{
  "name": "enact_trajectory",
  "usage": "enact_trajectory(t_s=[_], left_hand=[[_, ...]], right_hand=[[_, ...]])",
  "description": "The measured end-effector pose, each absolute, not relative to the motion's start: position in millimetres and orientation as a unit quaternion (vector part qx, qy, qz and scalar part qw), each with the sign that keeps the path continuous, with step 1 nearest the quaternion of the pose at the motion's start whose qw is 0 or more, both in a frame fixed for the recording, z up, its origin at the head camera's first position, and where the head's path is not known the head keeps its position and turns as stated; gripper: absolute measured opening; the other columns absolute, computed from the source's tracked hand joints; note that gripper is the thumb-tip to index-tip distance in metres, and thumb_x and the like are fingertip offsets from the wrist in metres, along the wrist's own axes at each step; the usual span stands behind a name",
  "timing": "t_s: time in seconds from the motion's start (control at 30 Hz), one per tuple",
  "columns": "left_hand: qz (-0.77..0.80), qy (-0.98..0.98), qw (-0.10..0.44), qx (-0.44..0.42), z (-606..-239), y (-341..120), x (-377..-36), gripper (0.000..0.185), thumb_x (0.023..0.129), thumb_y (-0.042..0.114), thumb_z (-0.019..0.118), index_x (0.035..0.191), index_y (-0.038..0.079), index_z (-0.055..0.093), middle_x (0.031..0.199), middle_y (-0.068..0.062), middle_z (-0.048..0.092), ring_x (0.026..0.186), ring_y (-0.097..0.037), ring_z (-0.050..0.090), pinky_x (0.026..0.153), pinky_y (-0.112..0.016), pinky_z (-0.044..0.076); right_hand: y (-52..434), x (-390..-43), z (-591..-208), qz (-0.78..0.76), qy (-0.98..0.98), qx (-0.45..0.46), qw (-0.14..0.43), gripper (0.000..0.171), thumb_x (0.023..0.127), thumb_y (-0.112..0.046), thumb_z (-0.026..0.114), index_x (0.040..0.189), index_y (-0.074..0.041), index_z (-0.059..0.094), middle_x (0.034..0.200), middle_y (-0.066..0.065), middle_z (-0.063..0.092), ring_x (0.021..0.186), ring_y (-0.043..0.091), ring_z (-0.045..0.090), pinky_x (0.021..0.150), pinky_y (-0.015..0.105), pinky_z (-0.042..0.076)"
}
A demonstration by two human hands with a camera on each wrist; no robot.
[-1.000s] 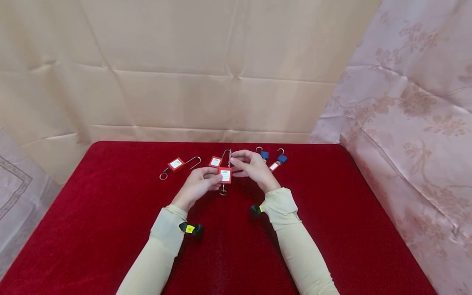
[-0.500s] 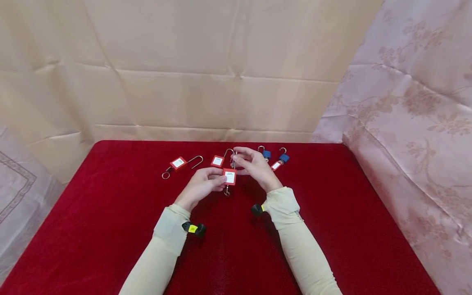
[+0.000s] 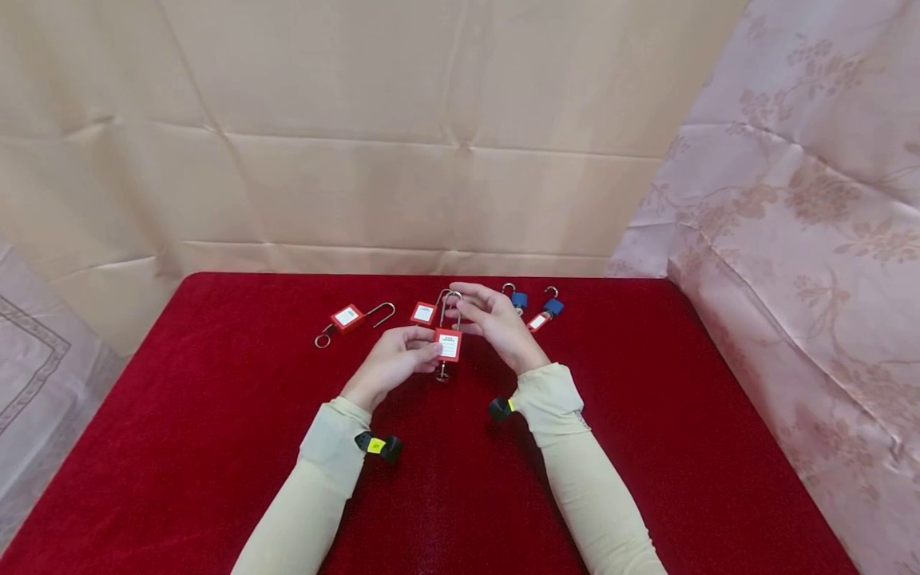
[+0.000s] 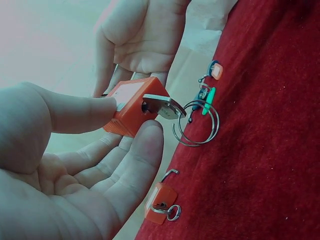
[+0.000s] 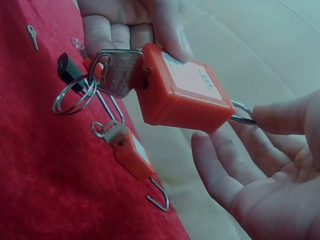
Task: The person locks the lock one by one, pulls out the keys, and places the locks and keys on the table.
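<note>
A red padlock [image 3: 449, 345] with a white label is held above the table. My left hand [image 3: 391, 359] grips its body, thumb over the label and fingers beneath. At the top, my right hand [image 3: 499, 327] pinches the long metal shackle [image 5: 243, 119] between thumb and fingers. Seen from the head, the shackle's loop faces me, with both legs over the body. Whether its free end sits in the body cannot be told. A key [image 5: 120, 75] stands in the keyhole at the bottom, with rings [image 4: 215, 122] hanging from it. Just behind the held padlock lies another red padlock [image 3: 424, 312].
A third red padlock [image 3: 347, 318], its shackle open, lies to the left on the red table cloth [image 3: 216, 399]. Two small blue padlocks [image 3: 553, 307] with open shackles lie to the right. A small loose key [image 5: 32, 36] shows in the right wrist view.
The shackle of the held padlock has turned from edge-on to facing me, its legs now lined up over the body. Both hands have shifted slightly right since the first frame.
</note>
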State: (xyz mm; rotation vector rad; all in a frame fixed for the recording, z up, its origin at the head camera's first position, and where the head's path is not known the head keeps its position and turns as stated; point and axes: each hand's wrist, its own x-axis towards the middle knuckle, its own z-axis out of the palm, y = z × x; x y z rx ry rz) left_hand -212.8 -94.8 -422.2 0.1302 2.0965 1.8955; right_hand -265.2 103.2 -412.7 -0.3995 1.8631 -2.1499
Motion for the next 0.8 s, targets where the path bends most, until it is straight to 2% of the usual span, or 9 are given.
enact_trajectory(t_s=[0.3, 0.53, 0.7, 0.8], left_hand=[[0.664, 0.730, 0.155, 0.042, -419.3, -94.6, -212.0, 0.032, 0.099, 0.006, 0.063, 0.127, -0.009, 0.059, 0.117, -0.021, 0.067, 0.087, -0.019, 0.069, 0.082, -0.033, 0.058], [0.666, 0.728, 0.154, 0.047, -419.4, -96.9, -210.9, 0.033, 0.100, 0.006, 0.062, 0.128, -0.010, 0.058, 0.118, -0.021, 0.066, 0.091, -0.023, 0.069, 0.083, -0.033, 0.058], [0.671, 0.725, 0.146, 0.051, -418.8, -96.9, -211.6, 0.032, 0.099, 0.004, 0.062, 0.128, -0.010, 0.058, 0.118, -0.022, 0.066, 0.091, -0.025, 0.069, 0.083, -0.033, 0.059], [0.671, 0.726, 0.145, 0.049, -418.5, -97.4, -212.0, 0.032, 0.099, 0.004, 0.062, 0.128, -0.010, 0.058, 0.119, -0.021, 0.066, 0.096, -0.031, 0.069, 0.083, -0.033, 0.058]], right_hand=[[104.2, -266.1, -414.1, -0.746, 0.640, -0.140, 0.124, 0.037, 0.103, -0.007, 0.057, 0.140, 0.000, 0.056, 0.127, 0.023, 0.064, 0.104, 0.023, 0.068, 0.099, 0.052, 0.051], [102.4, -266.3, -416.5, -0.744, 0.642, -0.138, 0.128, 0.038, 0.103, -0.006, 0.057, 0.139, 0.005, 0.055, 0.118, 0.016, 0.068, 0.102, 0.020, 0.068, 0.092, 0.040, 0.056], [101.2, -265.0, -416.6, -0.735, 0.647, -0.148, 0.139, 0.036, 0.103, -0.005, 0.056, 0.137, 0.006, 0.056, 0.127, 0.023, 0.064, 0.107, 0.020, 0.067, 0.093, 0.039, 0.056], [100.6, -264.2, -415.6, -0.731, 0.651, -0.149, 0.139, 0.035, 0.103, -0.005, 0.057, 0.136, 0.007, 0.057, 0.129, 0.024, 0.062, 0.108, 0.020, 0.067, 0.092, 0.039, 0.056]])
